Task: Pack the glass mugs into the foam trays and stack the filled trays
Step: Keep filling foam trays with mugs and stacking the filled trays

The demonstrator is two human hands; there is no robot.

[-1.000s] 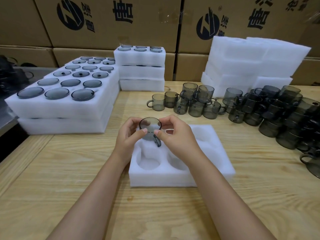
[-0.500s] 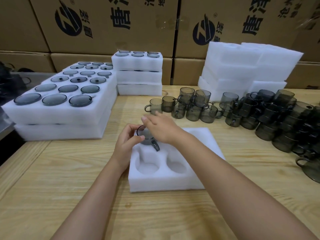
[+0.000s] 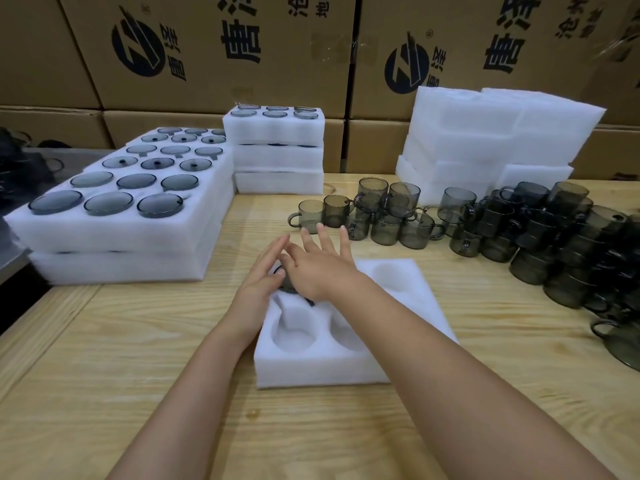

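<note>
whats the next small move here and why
Probably reach the right hand forward to the nearest loose mug. The mug under both hands already sits in the foam tray's far-left pocket. The left hand lies straight-fingered against it, the right is open with fingers pointing at the loose mugs, and the near pockets are empty.

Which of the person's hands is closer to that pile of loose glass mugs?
Right. The right hand reaches open, just short of the loose glass mugs; the left hand lies beside it, farther back at the foam tray corner.
</note>
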